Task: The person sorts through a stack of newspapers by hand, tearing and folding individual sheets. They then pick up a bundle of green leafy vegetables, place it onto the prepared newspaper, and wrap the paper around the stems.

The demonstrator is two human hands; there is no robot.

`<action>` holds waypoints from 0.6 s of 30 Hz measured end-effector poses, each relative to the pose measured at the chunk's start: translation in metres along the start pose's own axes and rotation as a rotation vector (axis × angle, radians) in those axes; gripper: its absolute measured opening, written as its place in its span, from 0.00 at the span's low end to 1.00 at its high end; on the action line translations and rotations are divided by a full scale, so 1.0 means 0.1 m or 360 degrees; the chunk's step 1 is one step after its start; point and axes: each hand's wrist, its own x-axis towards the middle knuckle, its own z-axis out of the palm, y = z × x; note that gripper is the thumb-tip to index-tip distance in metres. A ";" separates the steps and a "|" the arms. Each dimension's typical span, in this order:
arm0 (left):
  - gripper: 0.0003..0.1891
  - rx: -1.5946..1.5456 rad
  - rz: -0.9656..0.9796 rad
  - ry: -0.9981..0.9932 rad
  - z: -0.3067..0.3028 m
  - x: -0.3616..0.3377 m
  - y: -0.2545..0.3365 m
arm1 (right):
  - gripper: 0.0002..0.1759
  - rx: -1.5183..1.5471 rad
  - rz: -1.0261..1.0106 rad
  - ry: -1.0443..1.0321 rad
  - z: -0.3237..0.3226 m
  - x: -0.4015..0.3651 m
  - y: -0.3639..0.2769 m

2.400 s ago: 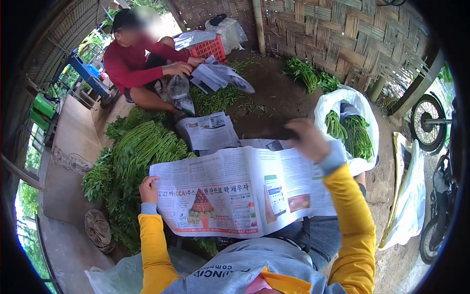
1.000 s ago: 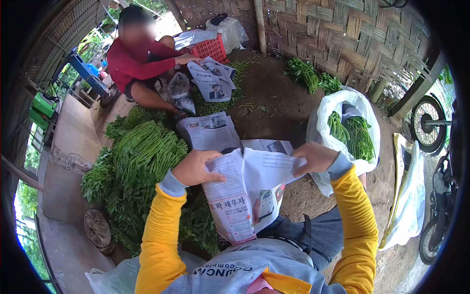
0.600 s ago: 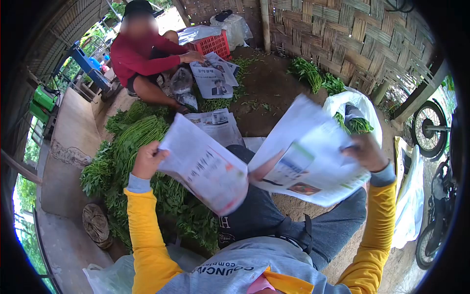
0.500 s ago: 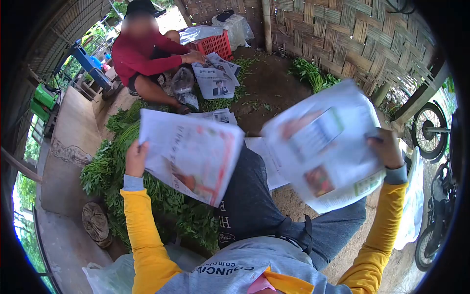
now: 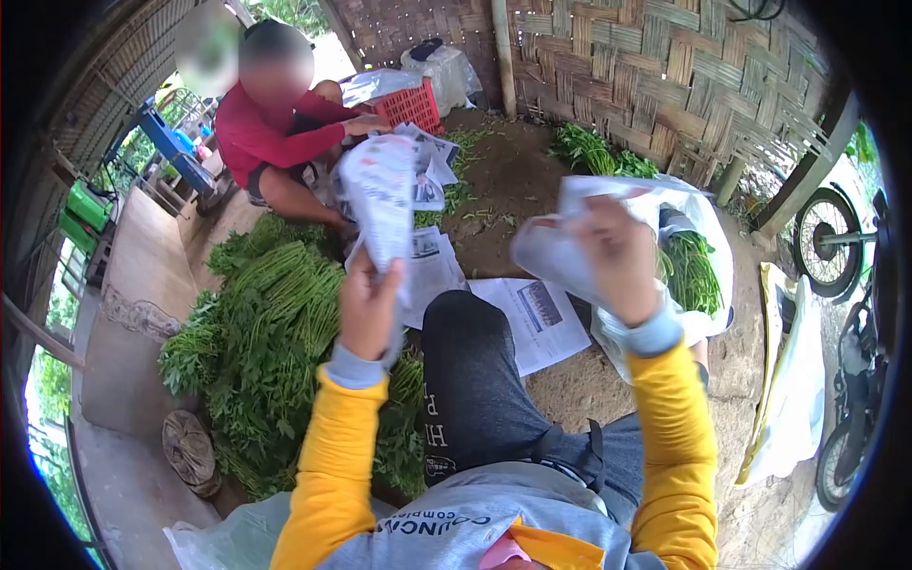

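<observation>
your left hand (image 5: 369,302) and right hand (image 5: 613,237) have come closer together. they hold one newspaper (image 5: 380,195) beside the greens (image 5: 275,351), another sheet (image 5: 551,255) farther away.

Woven wall (image 5: 655,76), red crate (image 5: 415,106), motorcycle wheel (image 5: 825,249)

Head view: left hand (image 5: 369,302), center-left, grips one newspaper piece (image 5: 380,195); right hand (image 5: 613,255), right of center, holds another, blurred. Greens pile (image 5: 275,351) at left, white bag (image 5: 724,249) of bundles at right.
</observation>
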 end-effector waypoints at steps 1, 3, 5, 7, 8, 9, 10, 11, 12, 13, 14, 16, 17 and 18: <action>0.17 -0.0061 0.0015 -0.0081 0.17 -0.02 0.09 | 0.02 0.0038 -0.0212 0.0118 0.28 0.00 -0.11; 0.15 -0.0279 -0.0078 -0.0192 0.42 -0.07 0.11 | 0.07 0.0227 -0.0342 0.0001 0.72 -0.10 -0.16; 0.18 -0.0694 -0.0133 -0.0131 0.63 -0.15 0.14 | 0.15 0.0420 -0.0166 -0.0124 0.89 -0.24 -0.37; 0.24 -0.0599 -0.0005 -0.0111 0.69 -0.14 0.09 | 0.22 0.0281 -0.0270 -0.0195 0.94 -0.30 -0.35; 0.25 -0.0686 -0.0025 -0.0080 0.78 -0.15 0.12 | 0.26 0.0210 -0.0323 -0.0231 0.95 -0.33 -0.34; 0.25 -0.0775 -0.0044 -0.0048 0.83 -0.14 0.15 | 0.29 0.0174 -0.0320 -0.0295 0.95 -0.37 -0.34; 0.24 -0.0864 -0.0318 -0.0106 0.83 -0.10 0.08 | 0.31 0.0131 -0.0315 -0.0360 0.93 -0.41 -0.33; 0.23 -0.0762 -0.0382 -0.0042 0.83 -0.06 0.08 | 0.34 0.0090 -0.0304 -0.0424 0.91 -0.45 -0.32; 0.22 -0.0658 -0.0449 0.0022 0.83 0.00 0.07 | 0.36 0.0151 -0.0286 -0.0499 0.90 -0.49 -0.26; 0.22 -0.0392 -0.0537 0.0041 0.78 0.11 0.02 | 0.36 0.0160 -0.0255 -0.0523 0.87 -0.52 -0.22; 0.22 -0.0130 -0.0631 0.0046 0.72 0.22 -0.03 | 0.36 0.0173 -0.0224 -0.0549 0.84 -0.57 -0.18; 0.19 -0.0635 -0.0332 0.0277 0.67 0.56 -0.89 | 0.35 0.0094 -0.0145 -0.0577 0.77 -0.67 -0.04; 0.18 -0.1080 -0.0444 0.0330 0.65 0.71 -0.84 | 0.34 0.0053 -0.0098 -0.0559 0.71 -0.72 0.07; 0.18 -0.0915 -0.0487 0.0481 0.58 0.87 -0.92 | 0.33 0.0012 -0.0050 -0.0541 0.65 -0.78 0.20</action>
